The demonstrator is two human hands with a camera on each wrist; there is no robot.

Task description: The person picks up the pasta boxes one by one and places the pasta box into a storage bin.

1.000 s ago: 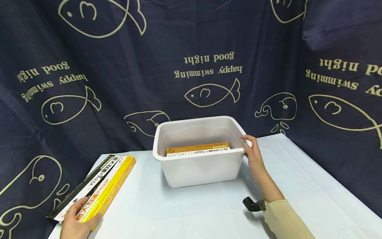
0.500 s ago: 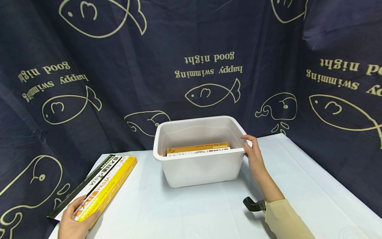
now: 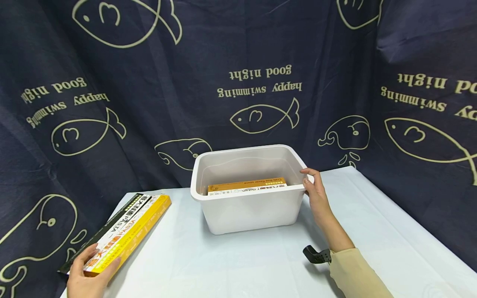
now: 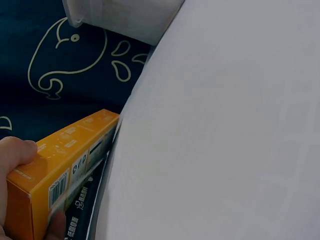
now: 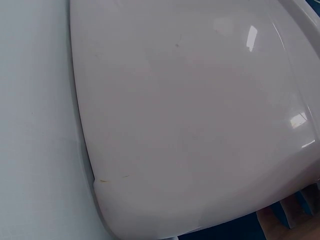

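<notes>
At the table's left edge my left hand [image 3: 87,279] grips the near end of a yellow and white pasta box [image 3: 130,239] marked chicken curry sauce. In the left wrist view the thumb [image 4: 17,151] lies on the box's upper side and a fingertip shows below it. A black and white pasta box [image 3: 112,225] lies alongside on the left, partly covered by the yellow one. My right hand [image 3: 316,192] holds the right rim of a white plastic bin [image 3: 253,215]; its wall [image 5: 195,120] fills most of the right wrist view.
An orange and white pasta box [image 3: 246,183] sits inside the bin, its lower part hidden by the front wall. The white-covered table [image 3: 208,265] ends at a dark blue fish-print curtain [image 3: 179,91] behind and at both sides. A black band [image 3: 316,255] hangs at the right sleeve.
My left hand has drawn slightly left and nearer, and the near end of the yellow pasta box has shifted with it, over the black one. The right hand and bin stay put.
</notes>
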